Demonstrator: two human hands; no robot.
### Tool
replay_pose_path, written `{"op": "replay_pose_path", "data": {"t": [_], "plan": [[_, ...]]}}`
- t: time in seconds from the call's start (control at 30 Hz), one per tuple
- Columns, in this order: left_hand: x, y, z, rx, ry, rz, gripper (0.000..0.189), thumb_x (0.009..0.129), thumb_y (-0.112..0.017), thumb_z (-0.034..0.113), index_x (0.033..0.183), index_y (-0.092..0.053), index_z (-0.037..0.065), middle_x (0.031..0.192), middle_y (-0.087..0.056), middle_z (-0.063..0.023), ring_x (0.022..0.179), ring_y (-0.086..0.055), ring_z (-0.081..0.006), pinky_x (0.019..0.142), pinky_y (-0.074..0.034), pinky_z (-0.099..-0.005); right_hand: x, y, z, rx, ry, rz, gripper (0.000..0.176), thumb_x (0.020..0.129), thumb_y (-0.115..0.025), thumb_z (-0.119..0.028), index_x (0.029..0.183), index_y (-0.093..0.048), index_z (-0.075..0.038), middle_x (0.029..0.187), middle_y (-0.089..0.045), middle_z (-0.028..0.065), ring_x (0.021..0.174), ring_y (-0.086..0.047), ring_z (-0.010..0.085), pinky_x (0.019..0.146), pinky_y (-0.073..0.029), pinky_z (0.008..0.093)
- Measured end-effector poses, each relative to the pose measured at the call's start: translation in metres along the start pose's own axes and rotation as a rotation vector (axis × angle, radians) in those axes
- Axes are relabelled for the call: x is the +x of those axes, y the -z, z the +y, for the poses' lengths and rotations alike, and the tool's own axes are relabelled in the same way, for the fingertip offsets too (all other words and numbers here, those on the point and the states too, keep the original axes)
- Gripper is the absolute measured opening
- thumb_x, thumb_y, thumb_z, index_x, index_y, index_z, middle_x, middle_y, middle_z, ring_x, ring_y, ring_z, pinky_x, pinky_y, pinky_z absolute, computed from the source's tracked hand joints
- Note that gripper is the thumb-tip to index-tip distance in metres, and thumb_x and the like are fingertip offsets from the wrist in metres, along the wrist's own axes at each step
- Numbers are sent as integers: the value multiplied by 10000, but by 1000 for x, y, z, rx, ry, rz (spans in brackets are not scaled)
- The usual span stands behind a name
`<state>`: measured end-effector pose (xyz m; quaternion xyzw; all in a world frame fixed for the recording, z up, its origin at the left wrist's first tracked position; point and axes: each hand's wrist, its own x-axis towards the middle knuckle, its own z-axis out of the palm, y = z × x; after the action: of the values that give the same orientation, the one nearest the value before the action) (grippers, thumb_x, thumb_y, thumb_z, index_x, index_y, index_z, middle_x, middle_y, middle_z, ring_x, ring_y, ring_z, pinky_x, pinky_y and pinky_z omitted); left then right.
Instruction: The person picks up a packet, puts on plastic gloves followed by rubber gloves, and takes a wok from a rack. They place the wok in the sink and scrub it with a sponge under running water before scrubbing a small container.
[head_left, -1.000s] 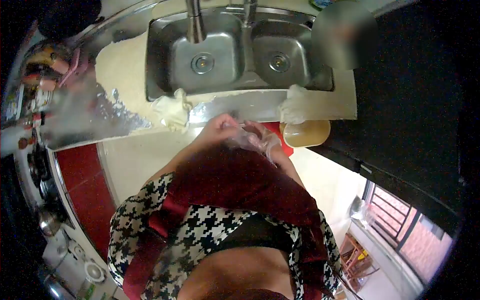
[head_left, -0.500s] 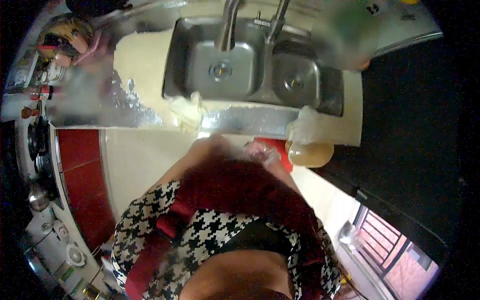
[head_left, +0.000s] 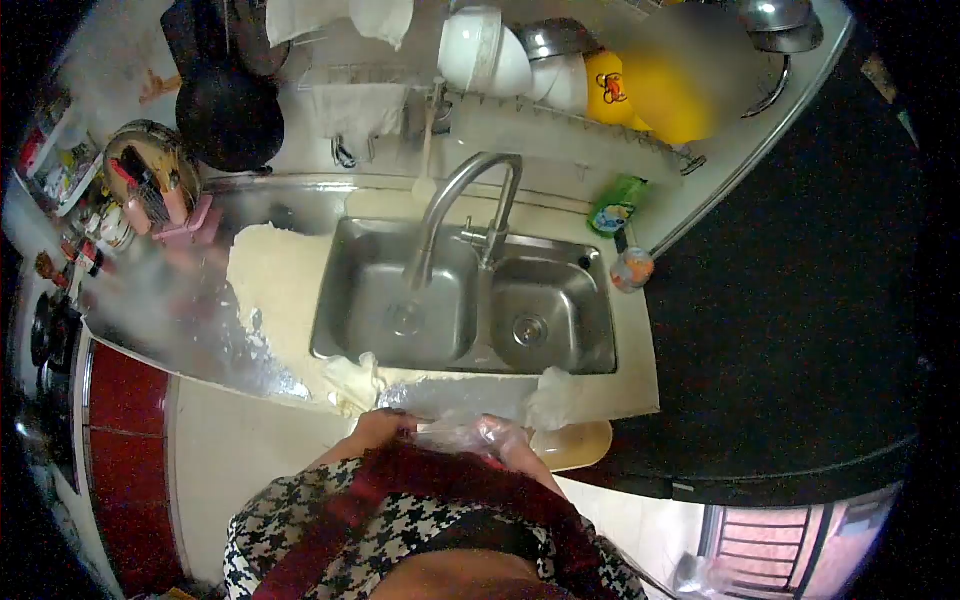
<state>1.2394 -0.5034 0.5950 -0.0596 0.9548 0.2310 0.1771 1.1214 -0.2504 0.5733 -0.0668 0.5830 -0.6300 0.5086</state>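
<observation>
My left hand (head_left: 388, 428) is at the counter's front edge, fingers closed on a piece of thin clear plastic film (head_left: 448, 432). The film stretches across to my right hand (head_left: 505, 442), which is partly covered by it, with its fingers curled. Whether the film is a bag or a disposable glove I cannot make out. Just beyond my left hand, a crumpled pale cloth (head_left: 352, 384) lies on the counter edge. A whitish translucent bundle (head_left: 550, 398) rests near my right hand, above a tan basin or tub (head_left: 572, 446).
Ahead lies a double steel sink (head_left: 465, 365) with a curved faucet (head_left: 462, 185). A green pouch (head_left: 618, 205) and a small jar (head_left: 632, 270) stand behind it at the right. White bowls (head_left: 485, 52) sit on the rack above. A black pan (head_left: 232, 120) hangs at the left.
My view has tilted up, bringing the rack and hanging pans into sight. Both hands stay near the counter edge, and the clear plastic now shows stretched between them.
</observation>
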Motion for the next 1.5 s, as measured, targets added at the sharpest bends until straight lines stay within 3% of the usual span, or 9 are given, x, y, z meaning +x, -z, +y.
{"op": "replay_pose_path", "data": {"t": [0.1,0.2,0.43,0.53,0.83,1.1,1.23,1.4,1.5], "plan": [[-3,9,-2,-508,-153,149,152,776,-597,175,924,-620,149,790,-606,-45,773,-589,-187,697,-464,-294,8,12,-8,-327,395,-56,172,871,-547,-170,966,-608,-41,934,-609,43,862,-548,150,783,-449,292],[-2,18,-3,-572,-229,-81,137,771,-633,134,900,-601,99,814,-600,-41,791,-579,-194,704,-450,-298,8,14,-16,-226,362,-25,173,887,-525,-181,963,-604,-47,914,-602,28,852,-540,140,779,-449,292],[10,23,-19,-234,-761,277,230,723,-681,49,927,-585,94,976,-614,-17,959,-546,-182,897,-378,-312,29,11,16,-318,217,33,250,900,-504,-314,914,-592,-81,777,-545,-41,732,-484,106,663,-432,287],[-9,36,-2,-651,-350,-63,181,786,-651,64,946,-566,63,938,-601,-34,872,-546,-120,794,-435,-262,37,18,27,-200,219,15,256,890,-516,-329,908,-591,-85,760,-530,-34,708,-477,118,632,-419,293],[-8,37,11,-777,-11,43,172,771,-694,144,871,-588,53,818,-588,4,771,-536,-95,700,-435,-226,5,4,-15,-550,384,289,241,892,-519,-288,932,-581,-59,837,-563,12,768,-497,128,706,-434,296],[-5,49,39,-1608,-21,159,400,798,-639,68,1138,-429,58,855,-592,-54,723,-586,-136,641,-487,-260,-1,-2,-40,-213,280,332,188,893,-518,-247,932,-505,-64,734,-463,-24,692,-428,77,615,-399,254],[10,33,30,-1244,-55,599,356,778,-644,21,1093,-478,6,854,-583,-58,702,-570,-116,627,-481,-232,16,5,-22,-328,541,436,157,893,-517,-230,952,-520,-84,683,-460,-33,614,-414,65,524,-376,238],[-1,28,19,-1263,15,493,405,799,-611,10,1159,-426,-9,886,-589,-83,785,-602,-145,661,-500,-251,37,8,5,-340,745,491,148,878,-535,-207,949,-537,-77,719,-511,-31,628,-421,57,536,-373,233],[-16,38,18,-1376,126,279,449,816,-580,-5,1218,-379,-4,899,-599,-104,822,-618,-175,671,-508,-265,34,15,15,-377,519,491,147,871,-539,-200,942,-541,-72,720,-521,-13,630,-432,70,554,-389,247]]}}
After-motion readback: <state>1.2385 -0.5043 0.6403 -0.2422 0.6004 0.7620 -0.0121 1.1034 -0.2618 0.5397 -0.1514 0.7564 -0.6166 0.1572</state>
